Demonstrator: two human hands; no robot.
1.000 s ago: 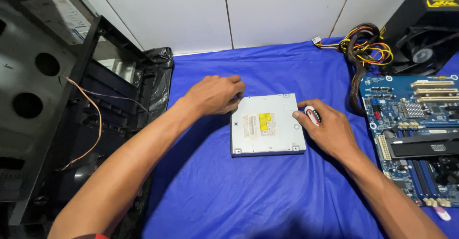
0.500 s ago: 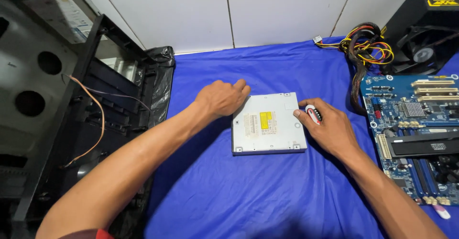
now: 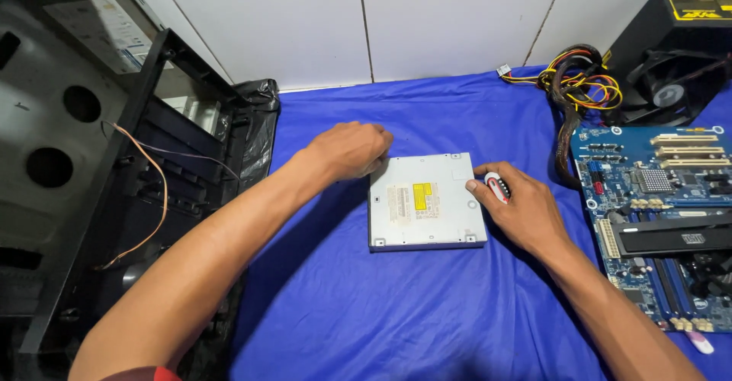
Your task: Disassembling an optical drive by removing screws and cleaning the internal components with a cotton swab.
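Two hands at a grey optical drive: left hand fisted against its corner, right hand gripping a red-white tool.

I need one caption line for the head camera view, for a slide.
Left hand and right hand flank a grey optical drive on a blue cloth.

The left hand covers the grey drive's upper-left corner. Most of the red-and-white tool hides inside the right hand. The motherboard and computer case run off the frame's edges.
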